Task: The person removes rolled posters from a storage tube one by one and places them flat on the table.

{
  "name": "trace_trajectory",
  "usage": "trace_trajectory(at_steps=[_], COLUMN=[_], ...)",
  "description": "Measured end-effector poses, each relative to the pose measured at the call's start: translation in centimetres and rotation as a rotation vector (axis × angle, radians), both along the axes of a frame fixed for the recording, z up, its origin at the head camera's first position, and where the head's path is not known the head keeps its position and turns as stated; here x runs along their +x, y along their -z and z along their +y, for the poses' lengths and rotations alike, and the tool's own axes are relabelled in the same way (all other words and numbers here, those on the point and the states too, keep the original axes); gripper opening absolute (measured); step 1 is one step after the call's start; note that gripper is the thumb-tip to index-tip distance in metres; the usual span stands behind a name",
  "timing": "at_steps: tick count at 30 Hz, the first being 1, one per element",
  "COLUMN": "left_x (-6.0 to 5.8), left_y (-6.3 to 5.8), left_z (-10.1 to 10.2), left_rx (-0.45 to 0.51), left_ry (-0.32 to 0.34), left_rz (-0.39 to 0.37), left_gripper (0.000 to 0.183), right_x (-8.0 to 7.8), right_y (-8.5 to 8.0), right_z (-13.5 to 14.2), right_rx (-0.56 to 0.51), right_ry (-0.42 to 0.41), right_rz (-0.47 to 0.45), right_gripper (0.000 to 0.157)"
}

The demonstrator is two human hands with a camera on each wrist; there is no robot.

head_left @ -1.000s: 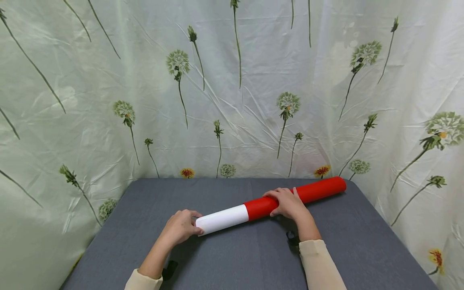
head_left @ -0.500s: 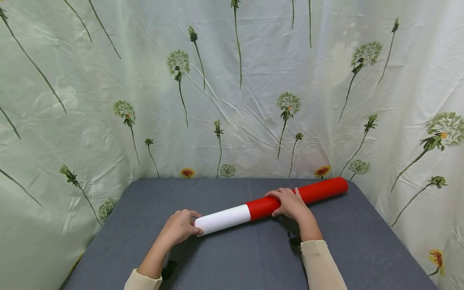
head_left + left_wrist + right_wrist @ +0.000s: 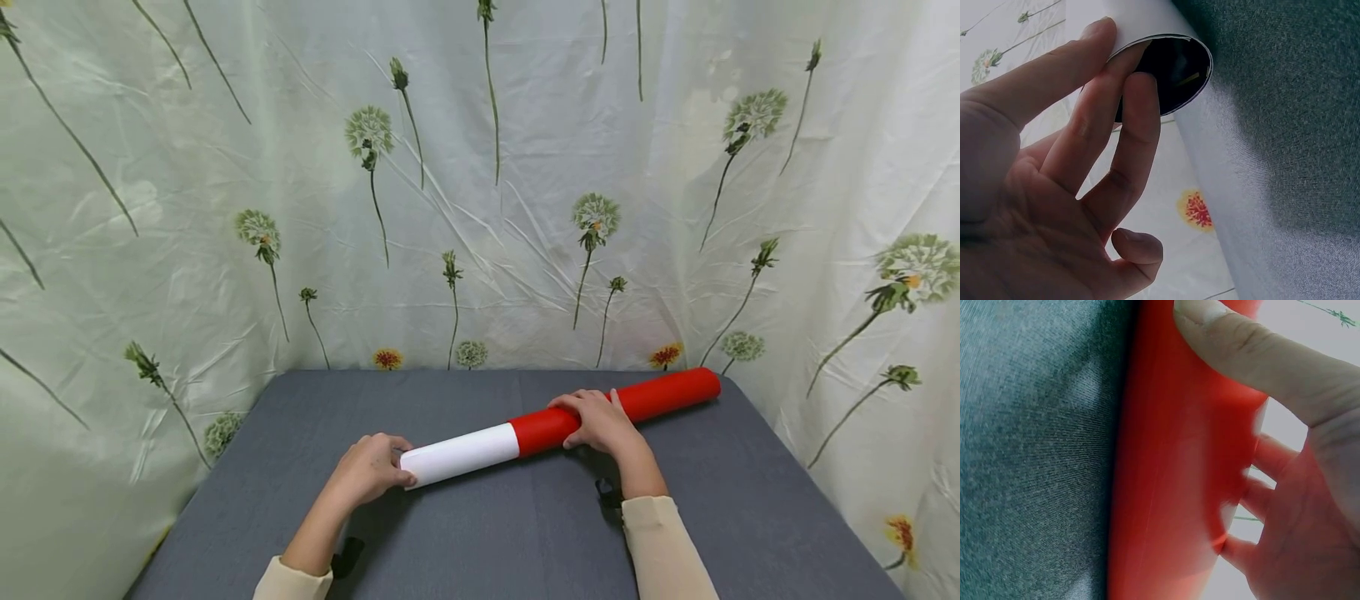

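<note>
A long red tube [image 3: 667,393] lies slantwise on the table, its far end toward the back right. From its near left end sticks out a white tube [image 3: 461,455], hollow and dark inside in the left wrist view. My left hand [image 3: 369,470] pinches the white tube's open end, thumb [image 3: 1079,56] on the outer wall and fingers [image 3: 1138,119] at the rim. Around the red tube's middle part my right hand [image 3: 602,422] grips, with the thumb [image 3: 1241,347] on the near side and the other fingers reaching over to the far side.
The grey cloth-covered table [image 3: 480,542] extends around the tube. A pale curtain [image 3: 480,208] printed with dandelions hangs behind the table and along both sides. The red tube's far end lies near the table's back right corner.
My left hand has shifted slightly left with the white end, and the right hand slightly right with the red tube. A little more of the white tube shows.
</note>
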State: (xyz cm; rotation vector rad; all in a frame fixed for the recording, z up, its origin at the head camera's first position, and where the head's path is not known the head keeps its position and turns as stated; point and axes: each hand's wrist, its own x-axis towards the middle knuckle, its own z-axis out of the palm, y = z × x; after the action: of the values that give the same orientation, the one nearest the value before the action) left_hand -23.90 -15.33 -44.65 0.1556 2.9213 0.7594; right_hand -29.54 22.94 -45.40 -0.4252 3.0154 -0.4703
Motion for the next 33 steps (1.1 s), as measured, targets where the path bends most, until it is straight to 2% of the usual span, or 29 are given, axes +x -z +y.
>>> trace_trajectory(at_steps=[11,18,33], left_x=[-0.2,-0.1,0.0], left_y=[-0.1,-0.2,-0.3], left_z=[-0.5,-1.2,-1.4], left_rx=[0.014,0.009,0.019], left_ry=[0.016,0.025,0.026], left_rz=[-0.021,-0.021,-0.019], left_gripper=[0.045,0.044,0.044], right_x=[0.1,0.3,0.4], right_y=[-0.1,0.2,0.2], right_z=[0.0,-0.1,0.6], right_rx=[0.027,0.054,0.051], right_ry=[-0.020,-0.037,-0.016], right_rz=[0.011,0.058,0.072], right_gripper=[0.062,0.062,0.063])
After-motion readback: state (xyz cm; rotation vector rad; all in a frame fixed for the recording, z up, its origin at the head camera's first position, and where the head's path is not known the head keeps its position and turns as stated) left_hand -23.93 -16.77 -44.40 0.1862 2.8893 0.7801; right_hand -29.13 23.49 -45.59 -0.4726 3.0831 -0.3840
